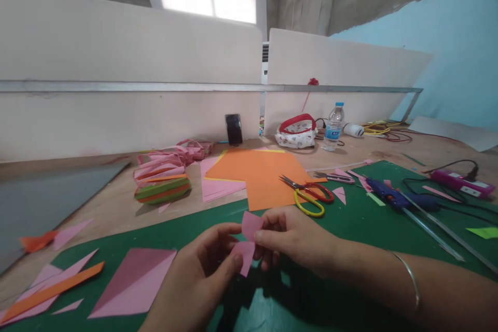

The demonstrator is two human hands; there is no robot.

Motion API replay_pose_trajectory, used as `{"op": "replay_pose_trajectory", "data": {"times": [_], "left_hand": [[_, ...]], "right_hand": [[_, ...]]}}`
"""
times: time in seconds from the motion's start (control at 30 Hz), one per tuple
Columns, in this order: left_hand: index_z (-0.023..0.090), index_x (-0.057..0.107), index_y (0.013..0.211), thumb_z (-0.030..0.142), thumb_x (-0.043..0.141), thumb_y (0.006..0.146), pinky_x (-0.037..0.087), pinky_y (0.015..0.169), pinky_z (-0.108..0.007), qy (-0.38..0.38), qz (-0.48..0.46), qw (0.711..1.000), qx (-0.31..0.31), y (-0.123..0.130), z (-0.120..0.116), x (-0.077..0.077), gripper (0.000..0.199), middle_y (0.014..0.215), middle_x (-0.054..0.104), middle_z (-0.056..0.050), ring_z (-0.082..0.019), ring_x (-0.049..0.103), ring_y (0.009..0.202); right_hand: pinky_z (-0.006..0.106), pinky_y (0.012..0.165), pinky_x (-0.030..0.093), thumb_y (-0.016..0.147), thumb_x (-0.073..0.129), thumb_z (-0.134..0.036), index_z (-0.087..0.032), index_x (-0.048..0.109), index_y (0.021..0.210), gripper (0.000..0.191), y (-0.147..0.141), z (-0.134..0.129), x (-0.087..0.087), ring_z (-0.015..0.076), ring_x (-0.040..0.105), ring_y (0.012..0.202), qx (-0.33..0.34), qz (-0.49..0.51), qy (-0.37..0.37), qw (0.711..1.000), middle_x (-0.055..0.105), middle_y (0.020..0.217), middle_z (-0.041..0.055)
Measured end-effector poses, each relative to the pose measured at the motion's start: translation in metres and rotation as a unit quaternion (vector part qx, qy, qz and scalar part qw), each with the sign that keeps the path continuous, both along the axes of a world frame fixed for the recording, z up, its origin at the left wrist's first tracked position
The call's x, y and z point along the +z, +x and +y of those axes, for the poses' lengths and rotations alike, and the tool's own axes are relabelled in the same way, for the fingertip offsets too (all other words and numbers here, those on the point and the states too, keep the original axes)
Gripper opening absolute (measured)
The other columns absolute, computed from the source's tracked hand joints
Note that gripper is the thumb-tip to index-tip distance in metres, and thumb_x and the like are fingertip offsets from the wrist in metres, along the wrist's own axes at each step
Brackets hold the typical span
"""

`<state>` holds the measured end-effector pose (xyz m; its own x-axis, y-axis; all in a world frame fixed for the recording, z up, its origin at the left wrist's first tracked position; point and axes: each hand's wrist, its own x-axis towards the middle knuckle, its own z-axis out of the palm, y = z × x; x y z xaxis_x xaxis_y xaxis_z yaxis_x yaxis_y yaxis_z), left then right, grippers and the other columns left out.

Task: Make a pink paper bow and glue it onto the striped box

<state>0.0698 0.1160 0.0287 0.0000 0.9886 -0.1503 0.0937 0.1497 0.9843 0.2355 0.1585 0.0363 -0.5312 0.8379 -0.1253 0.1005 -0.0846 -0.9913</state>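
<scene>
Low over the green cutting mat (pixel 218 225), both hands hold small pink paper that shows as an upper part (pixel 251 224) and a lower part (pixel 246 256). Whether these are two pieces or one is unclear. My left hand (pixel 218 259) presses its thumb on the lower part, fingers curled behind. The upper part is pinched by my right hand (pixel 286 233) between thumb and fingers. Just beyond the right hand, scissors (pixel 309 197) with red and yellow handles rest on orange paper (pixel 268 179). A larger pink paper sheet (pixel 132 282) lies left of my left hand.
A blue glue gun (pixel 383 191) with a clear stick and a metal ruler (pixel 451 236) lie at right. Pink-handled snips (pixel 340 178), a water bottle (pixel 333 127), a pouch (pixel 298 132) and a phone (pixel 234 129) stand or lie farther back. Paper strips (pixel 58 290) lie at left.
</scene>
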Motion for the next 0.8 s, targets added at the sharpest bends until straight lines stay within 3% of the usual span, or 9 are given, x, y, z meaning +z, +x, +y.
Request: {"op": "replay_pose_trajectory", "data": {"times": [0.1, 0.17, 0.3, 0.4, 0.5, 0.57, 0.7, 0.8], "left_hand": [[0.022, 0.061, 0.109, 0.037, 0.071, 0.068, 0.044, 0.052, -0.024, -0.014, -0.013, 1.0, -0.007, 0.0001, -0.0009, 0.0024, 0.045, 0.078, 0.07, -0.002, -0.015, 0.06, 0.058], [0.021, 0.062, 0.104, 0.038, 0.072, 0.067, 0.041, 0.048, -0.022, -0.019, -0.024, 0.999, -0.014, -0.0002, 0.0001, 0.003, 0.041, 0.071, 0.067, 0.0, -0.012, 0.055, 0.051], [0.019, 0.065, 0.089, 0.03, 0.078, 0.06, 0.04, 0.046, -0.021, -0.031, -0.078, 0.996, 0.014, -0.0002, 0.0025, 0.0008, 0.033, 0.059, 0.062, 0.003, -0.009, 0.051, 0.045], [0.019, 0.064, 0.09, 0.036, 0.07, 0.07, 0.043, 0.043, -0.025, -0.072, -0.134, 0.988, 0.021, 0.0002, 0.0026, -0.0019, 0.027, 0.049, 0.057, 0.003, -0.013, 0.053, 0.041], [0.018, 0.066, 0.087, 0.046, 0.067, 0.071, 0.045, 0.046, -0.027, -0.091, -0.159, 0.983, 0.011, -0.0006, 0.003, -0.0024, 0.032, 0.055, 0.062, -0.001, -0.017, 0.058, 0.047], [0.019, 0.066, 0.087, 0.042, 0.073, 0.066, 0.045, 0.049, -0.025, -0.07, -0.129, 0.989, 0.019, -0.0013, 0.0028, -0.0015, 0.033, 0.067, 0.066, -0.002, -0.015, 0.06, 0.053], [0.022, 0.062, 0.099, 0.036, 0.073, 0.068, 0.042, 0.05, -0.022, -0.023, -0.025, 0.999, 0.012, -0.0003, -0.0006, 0.0019, 0.036, 0.067, 0.065, 0.002, -0.012, 0.055, 0.054], [0.022, 0.061, 0.1, 0.036, 0.07, 0.071, 0.041, 0.051, -0.022, 0.013, 0.01, 1.0, 0.011, 0.0022, -0.0029, 0.0037, 0.034, 0.061, 0.063, 0.003, -0.012, 0.053, 0.053]], "right_hand": [[0.019, 0.053, 0.044, 0.08, 0.057, -0.018, -0.013, 0.062, 0.081, 0.007, 0.0004, -0.0004, -0.001, 0.0076, 0.058, 0.053, -0.005, 0.008, 0.022, 1.0, 0.062, 0.064, -0.0013], [0.021, 0.057, 0.046, 0.078, 0.059, -0.016, -0.013, 0.066, 0.085, 0.011, 0.0014, -0.0014, -0.0007, 0.0093, 0.059, 0.059, -0.013, -0.007, 0.105, 0.994, 0.064, 0.069, 0.0007], [0.023, 0.066, 0.047, 0.077, 0.056, -0.008, -0.013, 0.073, 0.088, 0.021, 0.0046, -0.0027, -0.0019, 0.0134, 0.061, 0.07, 0.009, -0.071, 0.365, 0.928, 0.069, 0.078, 0.006], [0.024, 0.068, 0.047, 0.078, 0.052, -0.005, -0.011, 0.074, 0.089, 0.026, 0.0065, -0.003, -0.0044, 0.0154, 0.062, 0.075, 0.034, -0.095, 0.441, 0.892, 0.069, 0.083, 0.0099], [0.024, 0.066, 0.047, 0.078, 0.051, -0.006, -0.011, 0.074, 0.09, 0.027, 0.0073, -0.0033, -0.0044, 0.0153, 0.062, 0.073, 0.034, -0.107, 0.453, 0.884, 0.069, 0.081, 0.0104], [0.024, 0.068, 0.047, 0.078, 0.05, -0.005, -0.012, 0.074, 0.09, 0.027, 0.0074, -0.0033, -0.0022, 0.0151, 0.062, 0.075, 0.029, -0.104, 0.436, 0.893, 0.069, 0.082, 0.0095], [0.023, 0.065, 0.047, 0.08, 0.055, -0.013, -0.012, 0.07, 0.097, 0.022, 0.0067, -0.0026, 0.0012, 0.0134, 0.06, 0.069, -0.004, -0.099, 0.309, 0.946, 0.068, 0.077, 0.0047], [0.021, 0.057, 0.045, 0.077, 0.059, -0.016, -0.012, 0.068, 0.095, 0.021, 0.0043, -0.0038, -0.0027, 0.011, 0.055, 0.06, -0.017, -0.095, 0.243, 0.965, 0.063, 0.068, 0.0009]]}}
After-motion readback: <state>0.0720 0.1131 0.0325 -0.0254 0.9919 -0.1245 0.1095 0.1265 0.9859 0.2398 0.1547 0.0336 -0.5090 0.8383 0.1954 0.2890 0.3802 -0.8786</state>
